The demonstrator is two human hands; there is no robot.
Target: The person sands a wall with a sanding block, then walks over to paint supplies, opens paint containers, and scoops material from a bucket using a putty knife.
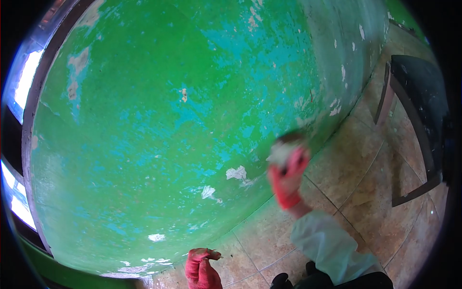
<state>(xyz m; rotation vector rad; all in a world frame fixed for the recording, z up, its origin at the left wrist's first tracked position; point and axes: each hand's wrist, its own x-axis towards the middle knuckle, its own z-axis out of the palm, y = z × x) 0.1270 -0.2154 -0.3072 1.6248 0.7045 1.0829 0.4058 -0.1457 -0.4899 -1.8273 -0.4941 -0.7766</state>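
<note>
- working low down, the right hand in a red glove (285, 185) grasps a pale, dark-edged object (284, 151) by the foot of the green painted wall with turquoise patches (159, 149); blur hides whether the object touches it.
- handling it well calls, i'd judge, for a firm grip, even pressure and knuckles clear of the surface.
- near the ragged white patches (236, 172), lighter strokes seem wise.
- the left hand in a red glove (199, 269) has its fingers curled; i cannot tell whether they pinch anything.
- brown, stone-look floor tiles (262, 245) meet the wall close below the right hand, limiting room there.
- a black, chair-like piece of furniture (418, 82) stands farther right, apart from the hand.
- a dark, narrow frame (28, 159) borders the wall at far left.
</note>
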